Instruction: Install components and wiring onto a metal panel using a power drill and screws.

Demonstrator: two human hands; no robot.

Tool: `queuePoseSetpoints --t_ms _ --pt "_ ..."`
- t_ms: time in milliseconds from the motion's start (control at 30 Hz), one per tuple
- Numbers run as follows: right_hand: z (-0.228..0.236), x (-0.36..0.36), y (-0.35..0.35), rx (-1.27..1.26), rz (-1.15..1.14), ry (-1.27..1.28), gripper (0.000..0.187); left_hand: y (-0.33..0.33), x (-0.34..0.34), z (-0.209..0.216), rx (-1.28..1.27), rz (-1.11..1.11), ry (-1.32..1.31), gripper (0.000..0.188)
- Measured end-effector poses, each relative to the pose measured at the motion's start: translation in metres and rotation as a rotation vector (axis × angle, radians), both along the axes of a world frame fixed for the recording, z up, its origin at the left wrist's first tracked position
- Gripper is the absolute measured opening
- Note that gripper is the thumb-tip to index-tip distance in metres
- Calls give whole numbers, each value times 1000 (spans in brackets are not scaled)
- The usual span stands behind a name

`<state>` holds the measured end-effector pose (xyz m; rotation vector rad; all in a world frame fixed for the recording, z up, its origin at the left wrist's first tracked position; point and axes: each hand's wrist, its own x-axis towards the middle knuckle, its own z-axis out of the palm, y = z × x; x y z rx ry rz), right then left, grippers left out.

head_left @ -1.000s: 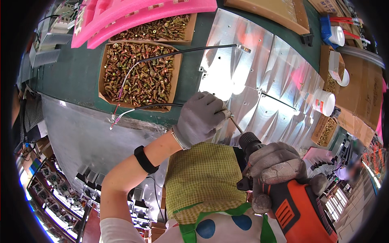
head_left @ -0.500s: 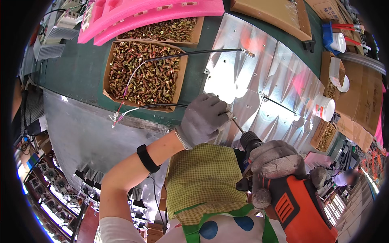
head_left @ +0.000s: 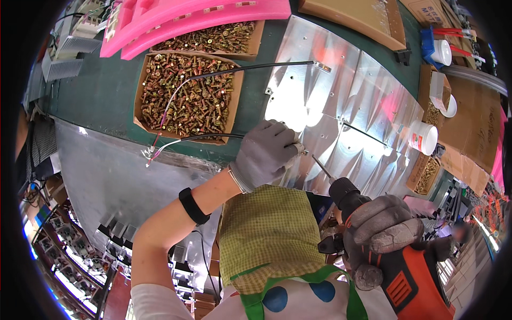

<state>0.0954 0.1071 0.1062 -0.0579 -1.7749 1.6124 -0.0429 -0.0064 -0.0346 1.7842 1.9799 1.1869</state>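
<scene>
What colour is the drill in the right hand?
The drill is orange and black; the head view shows it best.

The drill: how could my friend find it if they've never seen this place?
Find the shiny metal plates on the green table. Look below them, toward the right, where the right hand, in a grey glove, grips something. That's the drill: unlike the flat silver plates, it's bright orange and black with a thin metal bit.
</scene>
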Motion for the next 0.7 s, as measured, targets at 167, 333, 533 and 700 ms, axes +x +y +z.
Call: queuePoseSetpoints --t_ms 167,333,533,700 --pt "14 14 15 14 56 -198 35 5 0 8 20 13 8 26" --pt "20 35 29 -67 113 -361 29 0 -4 25 -145 55 204 31" --pt "2 45 13 -161 -207 -370 39 -1 -18 32 -253 -111 449 25" --pt "-6 53 14 -146 -319 -310 38 -29 -56 36 -524 -18 379 24"
